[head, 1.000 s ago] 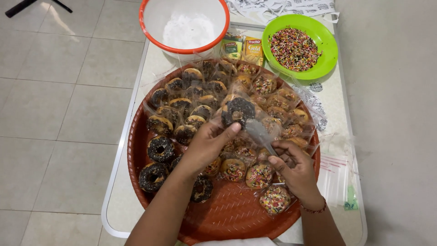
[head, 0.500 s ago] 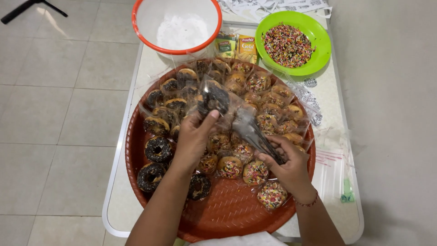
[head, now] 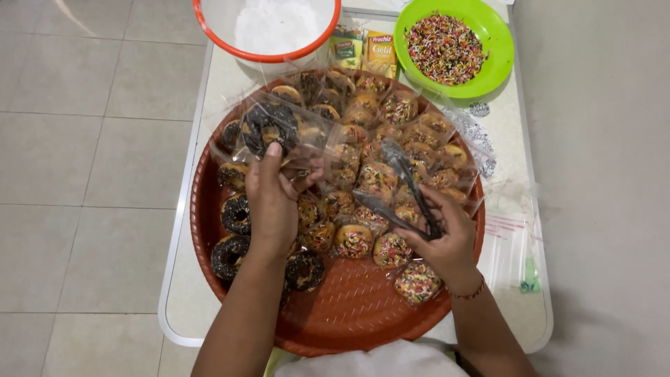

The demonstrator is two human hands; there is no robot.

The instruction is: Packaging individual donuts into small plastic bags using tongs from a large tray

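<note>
The white bowl point(head: 269, 28) and green bowl point(head: 453, 45) are cut off by the top edge; the left hand point(head: 273, 202) hides donuts beneath it. The tray point(head: 349, 314) front rim is partly hidden by white cloth point(head: 377, 361).

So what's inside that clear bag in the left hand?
A chocolate-sprinkled doughnut sits inside the clear bag held by the left hand. Its underside and the bag's lower edge are hidden by fingers.

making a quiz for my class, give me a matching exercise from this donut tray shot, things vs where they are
Things:
1. tongs
2. bagged chocolate doughnut
3. green bowl
4. white bowl with orange rim

Places:
a. far right of the table, full of sprinkles
b. in the left hand
c. far left of the table
d. in the right hand

Pairs: 1-d, 2-b, 3-a, 4-c
</note>
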